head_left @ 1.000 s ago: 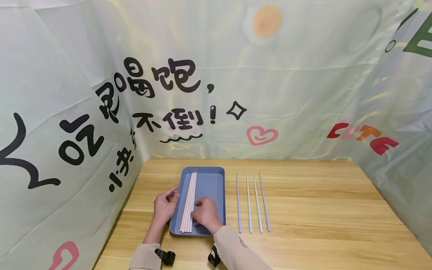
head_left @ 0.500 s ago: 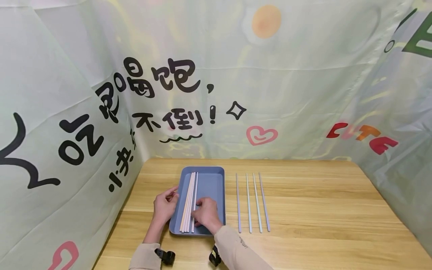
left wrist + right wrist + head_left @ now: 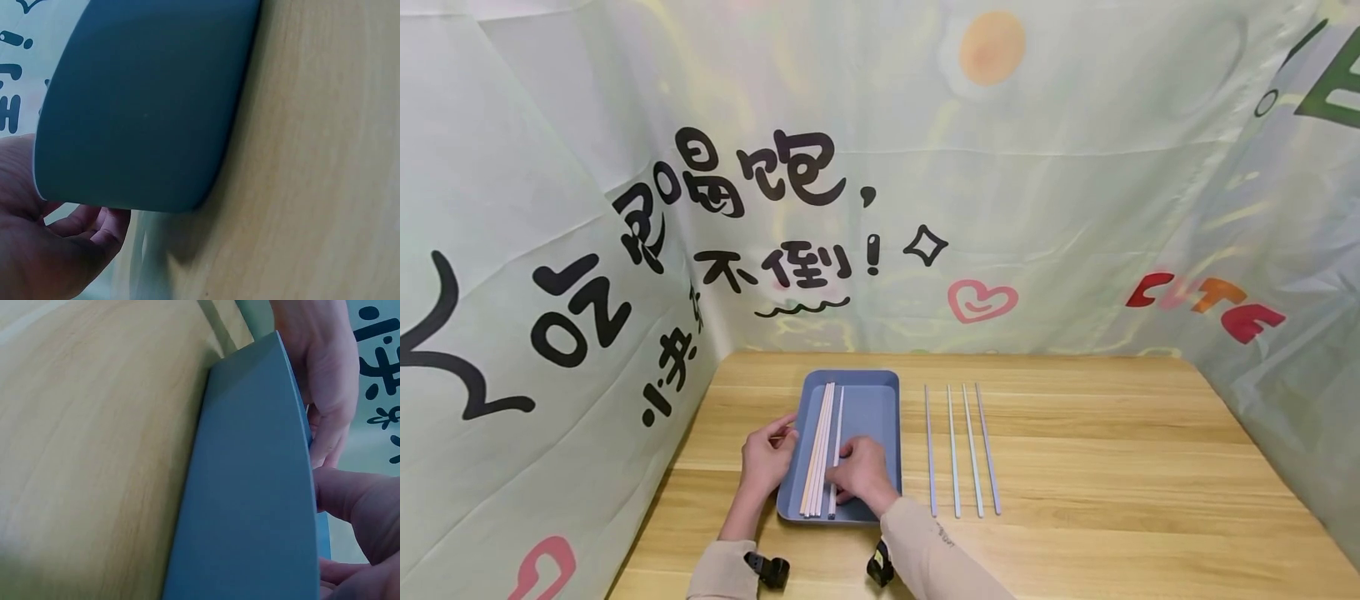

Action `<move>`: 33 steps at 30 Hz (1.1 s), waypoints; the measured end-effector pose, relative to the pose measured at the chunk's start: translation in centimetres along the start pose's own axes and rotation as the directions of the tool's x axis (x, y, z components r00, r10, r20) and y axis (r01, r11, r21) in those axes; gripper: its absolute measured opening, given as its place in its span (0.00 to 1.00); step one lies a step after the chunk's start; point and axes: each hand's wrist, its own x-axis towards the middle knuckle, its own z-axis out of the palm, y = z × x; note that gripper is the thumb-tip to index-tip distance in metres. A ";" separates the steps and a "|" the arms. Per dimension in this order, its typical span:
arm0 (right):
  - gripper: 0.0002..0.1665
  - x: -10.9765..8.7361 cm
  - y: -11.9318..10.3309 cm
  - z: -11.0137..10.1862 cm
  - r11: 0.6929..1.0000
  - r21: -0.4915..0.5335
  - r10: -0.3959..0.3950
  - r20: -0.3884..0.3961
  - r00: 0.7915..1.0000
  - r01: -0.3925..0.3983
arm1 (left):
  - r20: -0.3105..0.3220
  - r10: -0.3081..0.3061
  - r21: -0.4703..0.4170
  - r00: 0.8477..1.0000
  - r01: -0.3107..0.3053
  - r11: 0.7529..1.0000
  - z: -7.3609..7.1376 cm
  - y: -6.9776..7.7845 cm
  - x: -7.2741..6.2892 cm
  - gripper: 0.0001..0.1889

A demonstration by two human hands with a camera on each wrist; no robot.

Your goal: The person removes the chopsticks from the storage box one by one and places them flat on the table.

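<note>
The tray (image 3: 868, 412) is held at its rim by the left hand (image 3: 767, 457); a chopstick (image 3: 839, 423) is pinched by the right (image 3: 862, 472).

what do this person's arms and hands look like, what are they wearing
Both hands, left and right, are bare, without gloves. The left sleeve and right sleeve are long and beige; the right one bears small dark marking, too small to read. Each wrist wears a small black camera.
</note>
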 end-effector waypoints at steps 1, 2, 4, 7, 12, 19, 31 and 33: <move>0.19 0.0 -0.1 -0.1 1.000 0.004 0.014 0.006 1.000 -0.014 | 0.001 -0.001 -0.001 1.000 0.001 1.000 0.0 0.0 0.0 0.18; 0.19 -0.1 -0.1 -0.1 1.000 0.008 0.021 0.010 1.000 -0.021 | 0.002 -0.002 -0.001 1.000 0.002 1.000 0.0 0.0 0.0 0.18; 0.21 -0.2 -0.2 -0.3 1.000 0.011 0.027 0.018 0.999 -0.027 | 0.003 -0.003 0.001 1.000 0.003 1.000 0.0 0.0 0.0 0.18; 0.22 -0.3 -0.2 -0.4 1.000 0.011 0.029 0.024 0.999 -0.029 | 0.002 -0.005 0.006 1.000 0.005 1.000 0.0 0.0 -0.1 0.18; 0.22 -0.4 -0.1 -0.7 1.000 -0.003 0.027 0.019 0.999 -0.027 | -0.001 0.002 0.008 1.000 -0.002 1.000 0.0 0.0 -0.1 0.18; 0.15 -0.8 -0.2 -1.1 1.000 0.005 0.014 0.017 1.000 -0.014 | -0.007 0.007 0.005 1.000 -0.007 1.000 0.0 0.0 -0.1 0.17; 0.11 -1.0 -1.2 -2.4 1.000 -0.002 0.004 0.050 0.999 -0.003 | -0.006 0.005 0.020 1.000 -0.005 1.000 0.1 0.1 -0.2 0.17; 0.11 -1.0 -1.3 -2.8 1.000 -0.017 -0.007 0.048 0.999 0.008 | -0.007 0.006 0.023 1.000 -0.006 1.000 0.1 0.1 -0.1 0.17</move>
